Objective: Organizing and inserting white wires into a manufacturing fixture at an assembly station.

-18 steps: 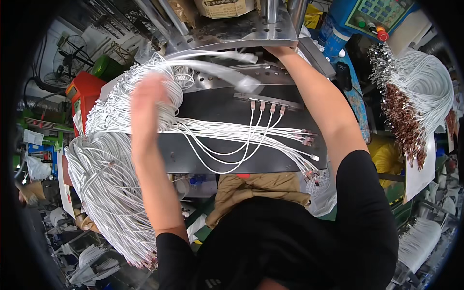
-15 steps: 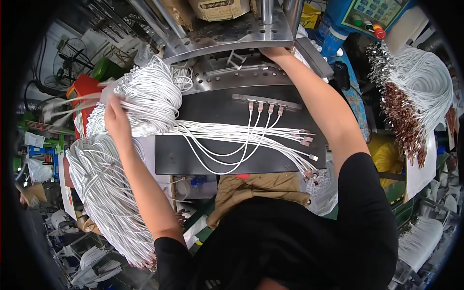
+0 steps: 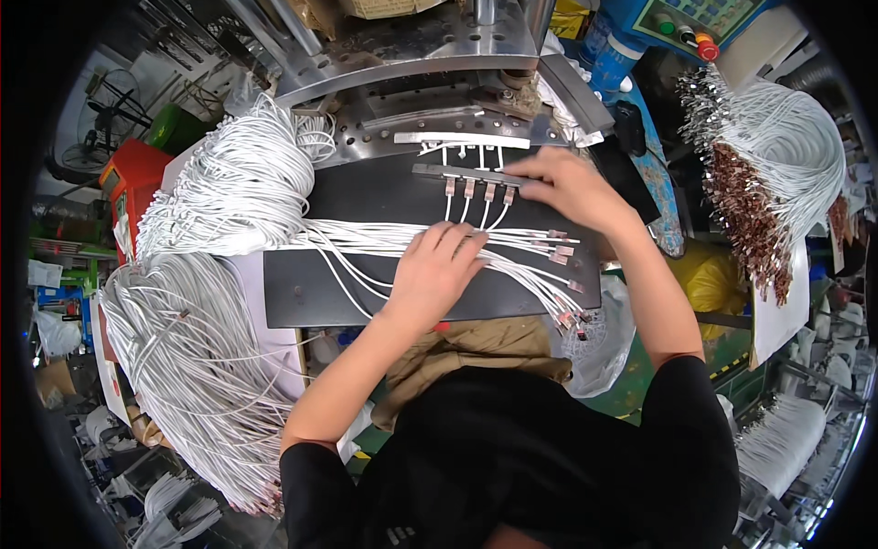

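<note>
My left hand (image 3: 434,272) lies over the bundle of white cables (image 3: 357,236) on the black work board (image 3: 302,297). Its fingers curl round the cables that run up to a grey metal bar (image 3: 439,172); their tips are partly hidden. Several copper-coloured connectors (image 3: 489,192) sit in a row along that bar's near side. My right hand (image 3: 572,188) pinches the bar's right end between thumb and fingers. Just beyond it, a white strip with short prongs (image 3: 462,140) lies at the edge of the steel press (image 3: 402,78). More loose cable ends (image 3: 567,320) fan out on the right.
Big coils of white cable (image 3: 229,183) stand left of the board, and another bundle (image 3: 192,366) hangs below them. Copper-tipped cables (image 3: 768,174) hang at the far right. A blue control box with a red button (image 3: 707,50) is at the upper right.
My right hand has come out of the press to the bar. My left hand has left the coils on the left for the cables. A white pronged strip now lies beyond the bar.
</note>
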Available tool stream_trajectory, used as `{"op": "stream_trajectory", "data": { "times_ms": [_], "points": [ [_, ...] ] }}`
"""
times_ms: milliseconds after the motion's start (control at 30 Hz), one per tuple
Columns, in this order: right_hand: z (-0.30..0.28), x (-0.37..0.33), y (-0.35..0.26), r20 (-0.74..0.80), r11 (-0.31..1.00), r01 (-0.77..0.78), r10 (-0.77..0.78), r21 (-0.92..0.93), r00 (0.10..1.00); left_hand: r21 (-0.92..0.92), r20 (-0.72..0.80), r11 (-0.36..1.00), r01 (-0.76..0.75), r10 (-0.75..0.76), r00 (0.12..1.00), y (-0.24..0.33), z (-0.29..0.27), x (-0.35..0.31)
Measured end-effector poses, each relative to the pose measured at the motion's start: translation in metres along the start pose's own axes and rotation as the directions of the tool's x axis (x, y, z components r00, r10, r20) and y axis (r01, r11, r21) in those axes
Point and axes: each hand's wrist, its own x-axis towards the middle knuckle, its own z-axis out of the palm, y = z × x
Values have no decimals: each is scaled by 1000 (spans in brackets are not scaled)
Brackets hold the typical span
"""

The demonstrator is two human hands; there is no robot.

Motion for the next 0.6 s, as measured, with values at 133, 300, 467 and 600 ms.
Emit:
{"op": "stream_trajectory", "data": {
  "times_ms": [133,300,467,600],
  "points": [
    [6,-12,4,142,999,-28,22,40,990,50,79,997,56,-60,995,-5,3,15],
    [44,44,14,-146,985,100,-80,138,986,84,133,981,173,-183,974,-29,1,14],
    [81,151,60,-246,992,-4,36,129,969,211,108,917,339,-366,924,-72,-4,41],
    [108,191,120,-465,970,17,101,243,880,158,-6,979,130,-131,991,-83,35,103]
  ]
}}
